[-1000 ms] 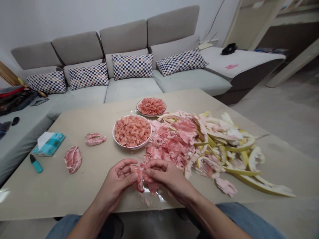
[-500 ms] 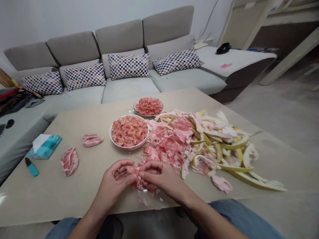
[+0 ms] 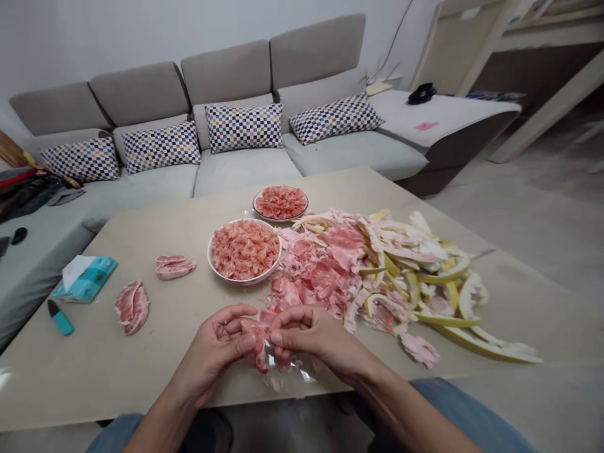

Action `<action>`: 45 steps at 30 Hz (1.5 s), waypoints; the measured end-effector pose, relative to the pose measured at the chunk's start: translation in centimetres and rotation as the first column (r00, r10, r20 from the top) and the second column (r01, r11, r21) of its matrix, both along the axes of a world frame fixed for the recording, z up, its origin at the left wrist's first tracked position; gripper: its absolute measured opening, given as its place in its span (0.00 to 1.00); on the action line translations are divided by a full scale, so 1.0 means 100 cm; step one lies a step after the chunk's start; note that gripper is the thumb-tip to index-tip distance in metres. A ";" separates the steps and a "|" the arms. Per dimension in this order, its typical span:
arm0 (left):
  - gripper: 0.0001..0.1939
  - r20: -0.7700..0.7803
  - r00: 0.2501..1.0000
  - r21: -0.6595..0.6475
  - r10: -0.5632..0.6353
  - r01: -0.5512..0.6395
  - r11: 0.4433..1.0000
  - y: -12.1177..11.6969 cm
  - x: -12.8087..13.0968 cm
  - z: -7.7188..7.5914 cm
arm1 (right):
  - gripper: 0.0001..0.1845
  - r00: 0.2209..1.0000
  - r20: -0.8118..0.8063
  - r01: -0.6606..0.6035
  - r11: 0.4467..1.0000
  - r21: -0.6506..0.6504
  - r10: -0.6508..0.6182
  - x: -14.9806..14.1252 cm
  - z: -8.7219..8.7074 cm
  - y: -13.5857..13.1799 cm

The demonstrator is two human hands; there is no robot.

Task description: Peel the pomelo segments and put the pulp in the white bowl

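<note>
- Our left hand (image 3: 217, 343) and right hand (image 3: 314, 336) pinch a pink fruit segment (image 3: 261, 352) between them, nearer us than the bowl (image 3: 245, 282).
- We seem mid-peel; the next tug likely calls for gentleness.

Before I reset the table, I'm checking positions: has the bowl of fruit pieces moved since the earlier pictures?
No. The bowl keeps its place against the table, in no direction; the whole view has shifted slightly.

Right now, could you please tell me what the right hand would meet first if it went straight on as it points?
The right hand would probably meet the pink fruit piece in the left hand; depth is unclear, and they may be touching.
</note>
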State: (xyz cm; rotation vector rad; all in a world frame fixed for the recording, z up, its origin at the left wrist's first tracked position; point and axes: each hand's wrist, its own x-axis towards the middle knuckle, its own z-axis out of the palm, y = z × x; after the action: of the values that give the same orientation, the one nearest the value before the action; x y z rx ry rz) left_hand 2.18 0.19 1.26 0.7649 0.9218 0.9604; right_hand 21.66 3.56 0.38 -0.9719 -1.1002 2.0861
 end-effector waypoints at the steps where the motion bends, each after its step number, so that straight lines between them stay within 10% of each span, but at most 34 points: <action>1: 0.20 0.006 1.000 -0.002 -0.004 0.004 1.000 0.000 0.000 0.000 | 0.17 1.000 0.001 -0.006 1.000 0.001 0.006 0.001 0.000 0.000; 45: 0.12 0.108 0.990 0.021 -0.094 0.092 0.996 -0.008 -0.013 0.015 | 0.13 0.960 -0.259 -0.144 0.982 -0.125 0.108 0.000 -0.015 0.004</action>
State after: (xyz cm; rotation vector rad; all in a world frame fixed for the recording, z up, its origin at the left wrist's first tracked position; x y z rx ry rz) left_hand 0.87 -0.64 2.79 0.7549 0.7778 0.9195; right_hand 21.64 3.99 -1.14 -0.6906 -0.9145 2.3432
